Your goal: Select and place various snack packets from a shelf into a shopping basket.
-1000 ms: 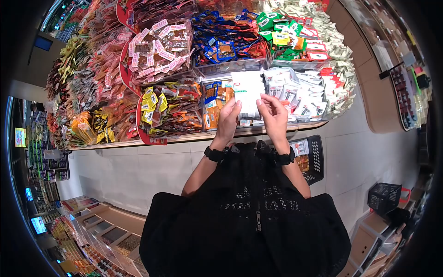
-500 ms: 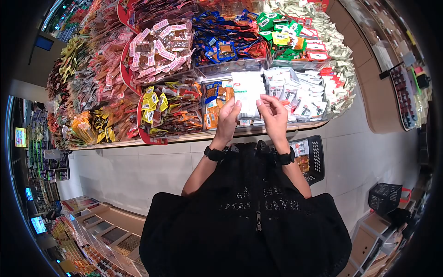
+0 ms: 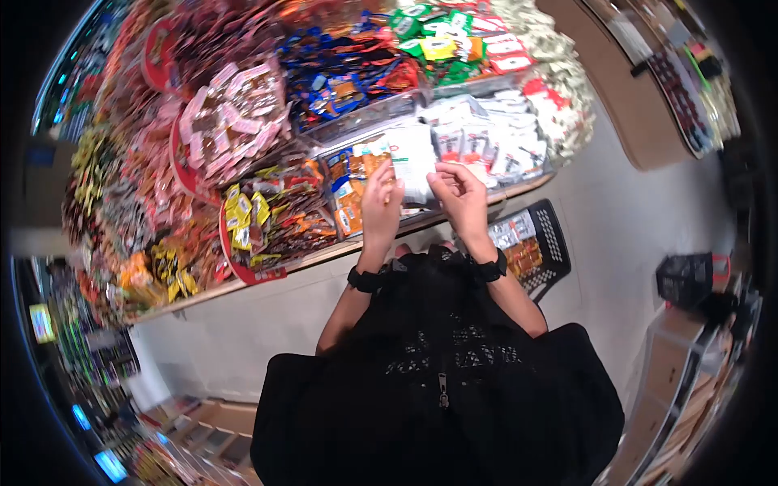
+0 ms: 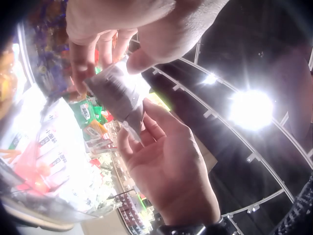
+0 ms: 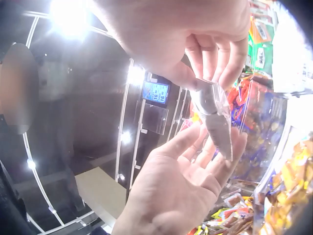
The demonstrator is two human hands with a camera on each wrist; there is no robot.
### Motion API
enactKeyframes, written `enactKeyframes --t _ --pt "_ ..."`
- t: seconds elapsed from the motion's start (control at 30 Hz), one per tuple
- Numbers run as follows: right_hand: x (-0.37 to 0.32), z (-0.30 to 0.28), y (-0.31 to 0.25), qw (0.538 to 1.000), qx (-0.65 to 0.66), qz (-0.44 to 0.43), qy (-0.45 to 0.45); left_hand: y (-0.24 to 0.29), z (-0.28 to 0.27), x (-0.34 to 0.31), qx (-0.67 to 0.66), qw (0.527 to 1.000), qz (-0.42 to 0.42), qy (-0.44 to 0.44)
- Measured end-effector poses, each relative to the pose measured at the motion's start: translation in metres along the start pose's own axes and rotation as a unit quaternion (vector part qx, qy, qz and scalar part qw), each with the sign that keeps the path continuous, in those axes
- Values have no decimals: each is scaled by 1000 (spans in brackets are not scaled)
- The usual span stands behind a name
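A white snack packet [image 3: 415, 166] is held up in front of the display bins by both hands. My right hand [image 3: 460, 204] pinches its lower right edge between thumb and curled fingers, as the right wrist view also shows. My left hand [image 3: 381, 212] is at the packet's left edge. Seen from the left wrist, the left thumb [image 4: 139, 61] lies against one side of the packet [image 4: 117, 90] and the fingers reach round the other. Behind the packet lie white packets [image 3: 486, 142] in a bin and orange packets [image 3: 350, 202] to its left.
Blue packets [image 3: 332, 89], green packets [image 3: 442, 32] and pink-labelled packets [image 3: 235, 113] fill bins farther back. Yellow packets [image 3: 243, 212] lie to the left. A black shopping basket [image 3: 553, 243] with packets in it stands on the floor [image 3: 604, 251] at right.
The head view has turned, so the display now slants and the basket shows more fully. The left thumb has shifted outward to the packet's left edge. The right hand keeps its pinch.
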State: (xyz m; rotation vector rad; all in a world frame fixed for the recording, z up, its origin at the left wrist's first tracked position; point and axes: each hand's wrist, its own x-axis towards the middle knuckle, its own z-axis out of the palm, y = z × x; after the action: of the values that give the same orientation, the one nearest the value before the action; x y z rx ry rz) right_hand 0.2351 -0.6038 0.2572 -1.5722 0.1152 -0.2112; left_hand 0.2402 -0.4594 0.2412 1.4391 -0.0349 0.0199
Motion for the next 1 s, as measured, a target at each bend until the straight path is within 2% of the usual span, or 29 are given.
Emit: enactKeyframes --t 0.03,0.07,0.13,0.2,0.27,0.3,0.33,0.4,0.43,0.53,0.6,0.63,0.67,0.73,0.8,0.83,0.87,0.93,1.0 --pt "-4 -5 -1 998 -48 -39 25 -4 7 -1 -14 1000 -8 -26" --pt "-9 -9 1 998 -25 -44 38 -7 14 -2 -27 998 -16 -51" --pt "-23 -24 5 992 -86 -19 93 -15 30 -3 -9 993 -43 -110" --pt "-39 -41 7 985 -114 -15 132 -16 51 -12 -69 981 -96 -156" --pt "-52 -60 8 980 -139 -30 141 -31 71 -14 -94 971 -113 -190" --pt "-59 -70 3 984 -104 39 142 -46 76 -11 -77 944 -170 -270" --pt "-67 -83 6 983 -98 59 141 -55 82 -10 -58 909 -224 -348" --pt "-80 -109 17 979 -84 55 177 -60 115 -21 -67 902 -240 -353" --pt "-85 -121 12 964 -134 65 221 -77 130 -24 -90 893 -249 -362" --pt "-104 -175 59 946 -98 92 296 -95 180 -35 -125 855 -310 -397" --pt "-120 -217 97 943 -68 105 310 -118 216 -42 -72 842 -309 -435" --pt "-127 -237 106 935 51 192 294 -132 236 -48 -62 843 -328 -423" --pt "-131 -256 118 908 170 273 269 -145 254 -54 -22 848 -338 -408" --pt "-143 -289 157 903 182 266 284 -199 286 -66 67 854 -300 -420" --pt "-150 -318 196 877 191 318 306 -247 315 -74 151 831 -308 -438" --pt "-154 -333 226 872 200 312 321 -288 325 -80 120 851 -285 -423" --pt "-156 -348 258 859 201 343 322 -321 336 -85 182 841 -307 -407" --pt "-154 -373 317 836 168 384 354 -389 358 -90 220 818 -328 -417" --pt "-156 -390 407 815 163 383 404 -438 384 -95 276 795 -359 -404"
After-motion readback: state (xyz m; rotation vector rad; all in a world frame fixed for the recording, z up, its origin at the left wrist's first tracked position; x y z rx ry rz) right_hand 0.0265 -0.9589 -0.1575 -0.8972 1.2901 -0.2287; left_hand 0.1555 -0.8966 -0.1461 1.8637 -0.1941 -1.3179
